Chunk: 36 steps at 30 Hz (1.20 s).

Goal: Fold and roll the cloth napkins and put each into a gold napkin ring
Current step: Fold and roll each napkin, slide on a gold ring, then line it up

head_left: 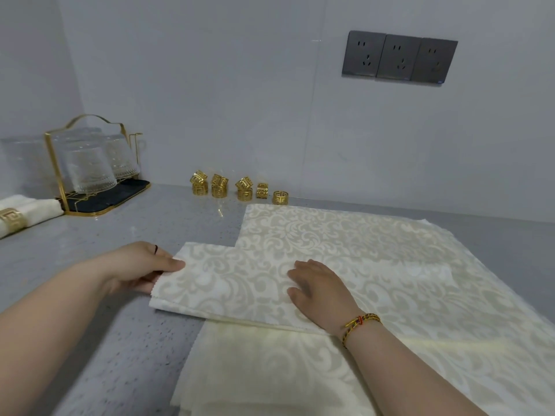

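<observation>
A cream damask napkin (228, 283), folded into a long band, lies across a stack of flat napkins (375, 241) on the grey counter. My left hand (144, 268) pinches the band's left end, thumb on top. Flat on the band's middle rests my right hand (318, 289), fingers straight. Several gold napkin rings (240, 189) stand by the back wall, some stacked in twos. One rolled napkin in a gold ring (21, 216) lies at the far left.
A gold wire rack (90, 163) with upturned glasses on a dark tray stands at the back left corner. Grey wall sockets (399, 57) sit high on the wall. The speckled counter (105, 340) runs to the near left.
</observation>
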Each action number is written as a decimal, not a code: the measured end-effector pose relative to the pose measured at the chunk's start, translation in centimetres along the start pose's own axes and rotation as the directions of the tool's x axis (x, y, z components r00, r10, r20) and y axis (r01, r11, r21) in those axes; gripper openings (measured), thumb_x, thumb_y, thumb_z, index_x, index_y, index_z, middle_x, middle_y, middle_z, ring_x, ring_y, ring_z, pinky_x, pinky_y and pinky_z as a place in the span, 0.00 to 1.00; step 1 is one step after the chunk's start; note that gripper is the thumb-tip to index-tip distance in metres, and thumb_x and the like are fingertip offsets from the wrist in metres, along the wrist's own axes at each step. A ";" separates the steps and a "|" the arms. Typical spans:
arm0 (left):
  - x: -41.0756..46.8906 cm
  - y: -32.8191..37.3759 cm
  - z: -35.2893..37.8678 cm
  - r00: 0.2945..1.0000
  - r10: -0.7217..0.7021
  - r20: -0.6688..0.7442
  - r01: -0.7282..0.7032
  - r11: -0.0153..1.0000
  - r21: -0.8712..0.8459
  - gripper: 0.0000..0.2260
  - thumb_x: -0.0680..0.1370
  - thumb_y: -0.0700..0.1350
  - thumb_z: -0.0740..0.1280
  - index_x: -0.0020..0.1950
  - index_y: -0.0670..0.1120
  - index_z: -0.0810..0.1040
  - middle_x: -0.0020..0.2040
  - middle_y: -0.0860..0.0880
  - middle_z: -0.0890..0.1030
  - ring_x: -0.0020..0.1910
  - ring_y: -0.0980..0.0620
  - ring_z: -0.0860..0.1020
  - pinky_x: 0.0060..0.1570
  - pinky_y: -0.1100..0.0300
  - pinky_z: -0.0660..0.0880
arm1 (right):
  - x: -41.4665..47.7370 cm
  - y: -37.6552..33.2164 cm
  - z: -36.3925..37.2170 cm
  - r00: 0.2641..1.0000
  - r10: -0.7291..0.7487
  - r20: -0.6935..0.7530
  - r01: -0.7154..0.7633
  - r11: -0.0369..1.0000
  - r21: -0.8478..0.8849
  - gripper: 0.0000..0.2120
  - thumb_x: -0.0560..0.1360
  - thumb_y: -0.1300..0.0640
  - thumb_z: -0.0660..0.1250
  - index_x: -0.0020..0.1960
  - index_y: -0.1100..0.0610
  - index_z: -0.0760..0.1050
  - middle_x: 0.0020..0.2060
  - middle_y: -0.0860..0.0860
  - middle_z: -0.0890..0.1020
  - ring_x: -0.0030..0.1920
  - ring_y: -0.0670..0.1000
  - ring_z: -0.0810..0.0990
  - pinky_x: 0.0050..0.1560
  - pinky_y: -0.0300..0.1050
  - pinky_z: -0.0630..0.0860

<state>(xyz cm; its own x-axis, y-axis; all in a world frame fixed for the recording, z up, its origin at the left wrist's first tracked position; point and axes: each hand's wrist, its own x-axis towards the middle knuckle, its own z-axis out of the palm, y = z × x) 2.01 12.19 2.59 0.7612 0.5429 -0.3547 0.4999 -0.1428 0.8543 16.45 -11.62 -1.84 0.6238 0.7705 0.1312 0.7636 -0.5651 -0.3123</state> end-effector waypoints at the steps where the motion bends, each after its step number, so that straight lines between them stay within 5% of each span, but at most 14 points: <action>1: -0.5 -0.1 -0.7 1.000 0.004 -0.016 -0.005 0.999 -0.035 0.06 0.75 0.37 0.66 0.39 0.37 0.76 0.26 0.46 0.80 0.21 0.55 0.77 0.20 0.67 0.73 | -0.3 -0.6 -0.1 1.000 -0.030 -0.004 0.030 0.999 0.009 0.19 0.79 0.52 0.56 0.70 0.52 0.64 0.73 0.48 0.60 0.74 0.48 0.51 0.71 0.37 0.46; 4: -2.2 -0.4 -2.9 0.998 -0.002 -0.059 -0.006 0.992 -0.126 0.05 0.75 0.36 0.65 0.42 0.35 0.77 0.28 0.44 0.81 0.24 0.53 0.78 0.21 0.66 0.74 | -1.1 -2.8 0.0 0.992 -0.125 0.001 0.125 0.991 0.051 0.19 0.79 0.54 0.57 0.69 0.53 0.66 0.71 0.48 0.64 0.74 0.47 0.54 0.68 0.34 0.48; 10: -5.3 -0.1 -5.2 0.997 0.047 -0.060 -0.055 0.987 -0.148 0.06 0.74 0.38 0.67 0.45 0.34 0.78 0.31 0.44 0.82 0.25 0.53 0.79 0.24 0.66 0.76 | -1.8 -6.4 0.9 0.982 -0.146 0.120 0.138 0.988 0.073 0.16 0.78 0.53 0.58 0.63 0.55 0.72 0.61 0.49 0.75 0.63 0.50 0.70 0.62 0.43 0.67; 13: -7.4 2.3 -3.7 0.987 0.137 0.081 -0.129 0.987 -0.092 0.18 0.53 0.49 0.82 0.30 0.43 0.77 0.25 0.48 0.76 0.22 0.57 0.74 0.21 0.69 0.71 | -1.1 -7.2 0.0 0.997 -0.069 0.040 0.051 0.936 0.347 0.12 0.76 0.57 0.61 0.58 0.59 0.76 0.55 0.52 0.80 0.53 0.45 0.78 0.54 0.34 0.70; 15: -8.7 4.7 -1.3 0.959 0.230 0.168 -0.232 0.973 -0.007 0.24 0.45 0.51 0.82 0.23 0.48 0.68 0.23 0.52 0.67 0.21 0.58 0.66 0.21 0.70 0.63 | -0.9 -7.8 -1.6 0.998 0.056 -0.001 -0.038 0.694 0.719 0.07 0.76 0.62 0.62 0.49 0.61 0.79 0.45 0.52 0.82 0.36 0.39 0.79 0.41 0.28 0.72; 18: -8.1 8.0 2.9 0.921 0.357 0.156 -0.364 0.931 0.014 0.21 0.71 0.41 0.71 0.20 0.47 0.68 0.19 0.56 0.67 0.21 0.59 0.66 0.23 0.70 0.64 | -1.1 -7.4 -4.2 0.983 0.177 0.047 -0.099 0.296 0.950 0.08 0.77 0.60 0.60 0.42 0.58 0.75 0.35 0.51 0.81 0.31 0.43 0.80 0.36 0.35 0.77; 21: -7.1 10.2 6.9 0.897 0.422 0.131 -0.433 0.899 0.069 0.16 0.75 0.42 0.66 0.27 0.48 0.75 0.22 0.56 0.76 0.26 0.60 0.75 0.37 0.65 0.70 | -1.8 -5.6 -6.0 0.985 0.157 0.068 -0.085 0.105 0.991 0.15 0.79 0.51 0.56 0.44 0.59 0.75 0.32 0.50 0.83 0.32 0.46 0.81 0.36 0.39 0.79; 23: -6.4 10.6 9.1 0.883 0.451 0.131 -0.462 0.884 0.066 0.12 0.77 0.42 0.64 0.34 0.47 0.79 0.27 0.56 0.80 0.29 0.62 0.78 0.38 0.70 0.70 | -2.6 -4.1 -6.6 0.988 0.114 0.102 -0.107 0.037 0.994 0.20 0.79 0.46 0.53 0.47 0.58 0.77 0.37 0.49 0.84 0.36 0.46 0.83 0.38 0.40 0.80; 25: -5.8 10.4 11.3 0.873 0.459 0.163 -0.476 0.876 0.082 0.09 0.78 0.42 0.63 0.41 0.43 0.80 0.36 0.53 0.82 0.38 0.60 0.79 0.44 0.72 0.69 | -3.4 -2.7 -6.9 0.985 0.111 0.135 -0.136 0.009 0.991 0.20 0.79 0.45 0.52 0.52 0.56 0.77 0.41 0.49 0.85 0.41 0.45 0.83 0.39 0.40 0.80; 28: -5.3 9.6 14.4 0.864 0.447 0.230 -0.480 0.870 0.113 0.10 0.79 0.42 0.60 0.53 0.42 0.80 0.44 0.53 0.80 0.46 0.57 0.77 0.40 0.74 0.69 | -3.8 -0.3 -6.9 0.942 0.263 0.210 -0.216 -0.003 0.976 0.15 0.78 0.49 0.59 0.57 0.58 0.74 0.46 0.53 0.82 0.43 0.50 0.82 0.36 0.41 0.78; 32: -4.8 8.5 17.0 0.841 0.475 0.260 -0.500 0.866 0.034 0.11 0.80 0.41 0.58 0.56 0.44 0.78 0.43 0.56 0.79 0.45 0.62 0.76 0.40 0.78 0.70 | -3.8 2.6 -6.3 0.859 0.448 0.249 -0.334 0.120 0.935 0.06 0.75 0.63 0.62 0.40 0.60 0.73 0.37 0.55 0.76 0.36 0.52 0.75 0.37 0.41 0.72; 36: -4.5 7.4 17.2 0.762 0.616 0.200 -0.639 0.765 0.078 0.10 0.80 0.44 0.59 0.58 0.52 0.76 0.49 0.62 0.76 0.53 0.62 0.73 0.48 0.76 0.66 | -3.8 4.9 -7.1 0.859 0.474 0.194 -0.361 0.290 0.887 0.05 0.74 0.65 0.63 0.40 0.60 0.71 0.39 0.57 0.74 0.40 0.55 0.74 0.40 0.45 0.70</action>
<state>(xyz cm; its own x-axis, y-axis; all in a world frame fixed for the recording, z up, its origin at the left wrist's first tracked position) 9.38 -5.53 3.93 0.9705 0.1600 0.1802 -0.0721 -0.5208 0.8506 19.01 -19.43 2.76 0.8656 0.4506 -0.2183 -0.1515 -0.1798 -0.9720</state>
